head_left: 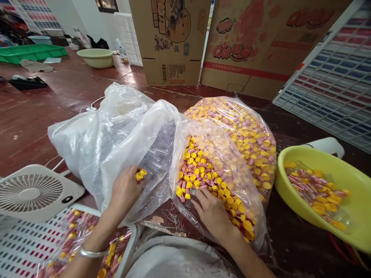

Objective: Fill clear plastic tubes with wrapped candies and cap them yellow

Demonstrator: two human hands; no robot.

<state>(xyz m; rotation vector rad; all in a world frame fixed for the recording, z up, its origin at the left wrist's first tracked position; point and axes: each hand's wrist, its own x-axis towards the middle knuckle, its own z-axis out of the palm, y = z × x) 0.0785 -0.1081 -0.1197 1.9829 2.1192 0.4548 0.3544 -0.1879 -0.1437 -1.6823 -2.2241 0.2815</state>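
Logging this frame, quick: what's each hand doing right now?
Left hand: shut on yellow caps.
Right hand: open, fingers among the capped tubes.

The left hand [124, 191] is covering all but the yellow caps [140, 174] of what it is gripping; the yellow basin [356, 185] is running off the picture's right edge.

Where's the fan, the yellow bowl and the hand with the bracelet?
fan [30, 193], head view, middle of its round grille
yellow bowl [358, 204], head view, bare inner wall
left hand [125, 190], head view, its back, pinching yellow caps [140, 174]
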